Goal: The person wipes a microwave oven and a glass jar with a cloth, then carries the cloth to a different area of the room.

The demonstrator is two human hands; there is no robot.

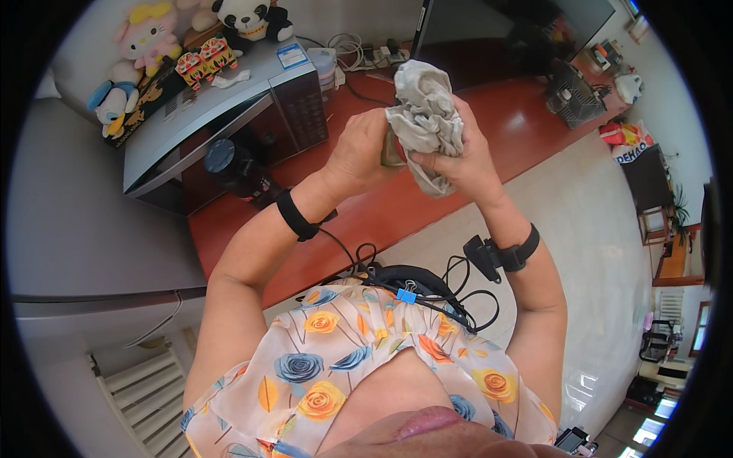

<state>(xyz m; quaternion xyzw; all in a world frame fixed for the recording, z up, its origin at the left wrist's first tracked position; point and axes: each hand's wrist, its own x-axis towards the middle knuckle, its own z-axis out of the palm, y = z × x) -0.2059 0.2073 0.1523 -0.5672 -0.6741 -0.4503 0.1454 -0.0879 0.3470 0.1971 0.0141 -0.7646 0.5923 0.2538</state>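
Note:
My left hand [358, 149] grips a glass jar [392, 150] of which only a greenish side and a bit of red show. A crumpled grey-white cloth [426, 114] is bunched against the jar, covering most of it. My right hand [467, 157] holds this cloth, thumb across its front and fingers behind. Both hands are raised above the red-brown counter [366, 212], close together. Left of them, a black plastic jar with a lid [222, 157] stands before the microwave oven [298, 109].
Plush toys [152, 37] sit on the microwave. Behind the hands are coiled white cables [349, 51], a power strip [386, 56] and a large dark screen [509, 34]. A wire rack [575, 100] stands at the counter's right. Black cables [452, 286] hang near my waist.

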